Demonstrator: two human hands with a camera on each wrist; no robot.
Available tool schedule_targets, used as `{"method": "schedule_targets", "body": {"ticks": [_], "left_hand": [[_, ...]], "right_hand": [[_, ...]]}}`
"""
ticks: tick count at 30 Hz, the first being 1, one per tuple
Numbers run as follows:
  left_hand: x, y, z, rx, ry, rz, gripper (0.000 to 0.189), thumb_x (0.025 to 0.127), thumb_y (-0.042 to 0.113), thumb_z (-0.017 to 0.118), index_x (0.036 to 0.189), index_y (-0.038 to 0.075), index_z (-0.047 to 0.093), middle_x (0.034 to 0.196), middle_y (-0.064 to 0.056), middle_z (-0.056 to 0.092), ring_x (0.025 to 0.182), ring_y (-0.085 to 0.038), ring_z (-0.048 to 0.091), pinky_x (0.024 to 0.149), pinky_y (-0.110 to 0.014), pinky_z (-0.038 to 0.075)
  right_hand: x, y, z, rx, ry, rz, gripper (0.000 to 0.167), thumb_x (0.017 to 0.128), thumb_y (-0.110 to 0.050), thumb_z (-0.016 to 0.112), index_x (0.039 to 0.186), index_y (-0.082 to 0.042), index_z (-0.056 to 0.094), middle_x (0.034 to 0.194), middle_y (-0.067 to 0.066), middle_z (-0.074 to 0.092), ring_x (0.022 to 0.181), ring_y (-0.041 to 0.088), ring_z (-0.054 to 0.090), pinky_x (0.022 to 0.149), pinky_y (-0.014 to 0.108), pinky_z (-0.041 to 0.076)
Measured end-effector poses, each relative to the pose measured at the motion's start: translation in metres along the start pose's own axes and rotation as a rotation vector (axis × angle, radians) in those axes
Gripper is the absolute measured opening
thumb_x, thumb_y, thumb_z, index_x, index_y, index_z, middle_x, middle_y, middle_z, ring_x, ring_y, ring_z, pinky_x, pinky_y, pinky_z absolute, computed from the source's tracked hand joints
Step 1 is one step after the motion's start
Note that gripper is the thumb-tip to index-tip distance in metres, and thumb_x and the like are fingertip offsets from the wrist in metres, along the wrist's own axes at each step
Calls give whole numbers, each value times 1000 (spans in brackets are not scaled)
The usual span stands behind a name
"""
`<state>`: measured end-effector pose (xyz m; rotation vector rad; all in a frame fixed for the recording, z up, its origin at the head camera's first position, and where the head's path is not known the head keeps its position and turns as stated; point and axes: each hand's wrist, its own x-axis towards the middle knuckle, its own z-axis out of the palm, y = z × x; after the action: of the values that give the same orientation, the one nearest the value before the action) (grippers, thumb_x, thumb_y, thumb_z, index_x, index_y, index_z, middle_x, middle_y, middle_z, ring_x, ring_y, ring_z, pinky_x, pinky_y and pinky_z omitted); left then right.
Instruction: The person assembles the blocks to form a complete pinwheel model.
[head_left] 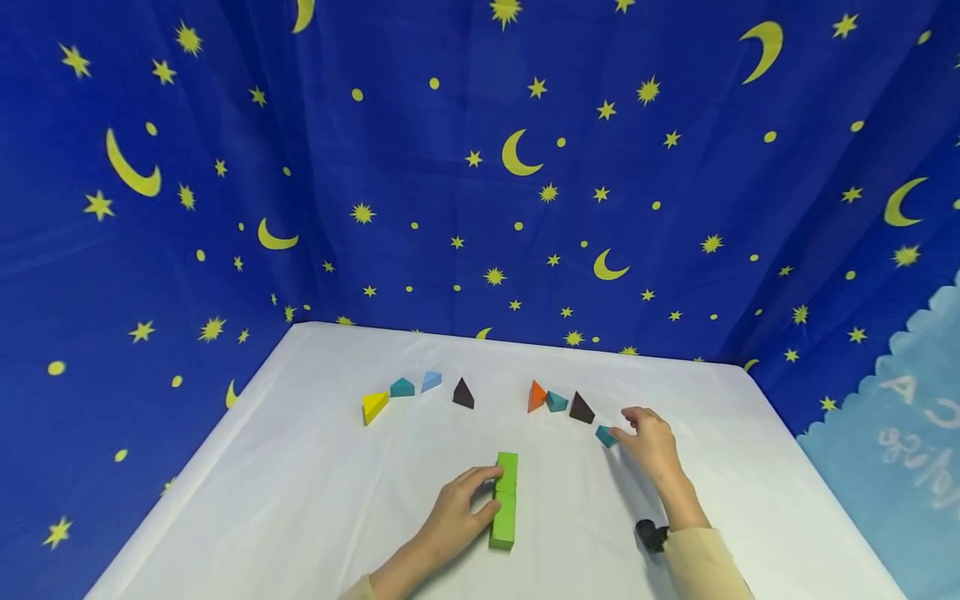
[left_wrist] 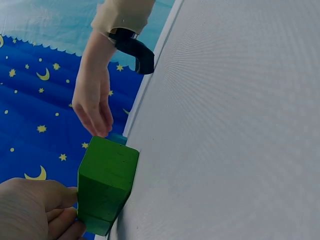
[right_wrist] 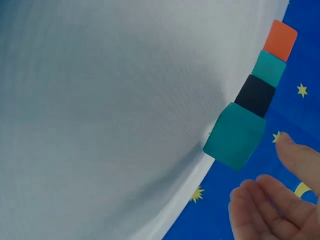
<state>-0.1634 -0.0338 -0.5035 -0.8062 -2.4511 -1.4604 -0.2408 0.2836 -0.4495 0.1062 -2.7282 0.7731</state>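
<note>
Two bright green blocks [head_left: 505,500] lie end to end in a line on the white table. My left hand [head_left: 457,512] is at their left side, its thumb and index fingertips touching that side. In the left wrist view the near green block [left_wrist: 107,165] hides much of what lies beyond it. My right hand [head_left: 651,443] is beside a teal triangular block [head_left: 607,436], thumb and fingers spread apart. The right wrist view shows a gap between those fingers and the teal block [right_wrist: 235,135], with nothing in the palm.
Left of centre lie a yellow triangular block [head_left: 374,407], a teal one [head_left: 402,387], a light blue one [head_left: 431,381] and a black one [head_left: 463,394]. On the right, orange [head_left: 536,396], teal [head_left: 557,402] and black [head_left: 581,408] blocks form a slanting row. Blue star-patterned cloth [head_left: 450,167] surrounds the table.
</note>
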Motion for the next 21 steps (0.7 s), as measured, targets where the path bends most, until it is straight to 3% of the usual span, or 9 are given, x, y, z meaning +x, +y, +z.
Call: {"method": "schedule_targets", "body": {"ticks": [5,12,21], "left_hand": [[2,1,1,8,14,13,43,82,3,68,123,1,58,120,-8,61,113,-24,56,99,-37,43],[0,0,0,17,23,20,43,82,3,68,123,1,58,120,-9,61,112,-25,57,98,-37,44],[0,1,0,-5,2,-12,42,84,5,67,125,2,58,121,-7,61,114,-22,56,99,-35,43]], "right_hand": [[2,-1,-1,-66,-104,41,33,79,-10,73,104,10,63,96,23,64,89,38,60,76,50,50],[6,-1,4,-46,-142,18,23,79,-7,72,96,7,67,86,16,66,82,33,62,75,48,51],[3,-8,4,6,-58,-21,21,79,-5,69,98,5,68,91,16,66,84,33,62,76,47,52]]}}
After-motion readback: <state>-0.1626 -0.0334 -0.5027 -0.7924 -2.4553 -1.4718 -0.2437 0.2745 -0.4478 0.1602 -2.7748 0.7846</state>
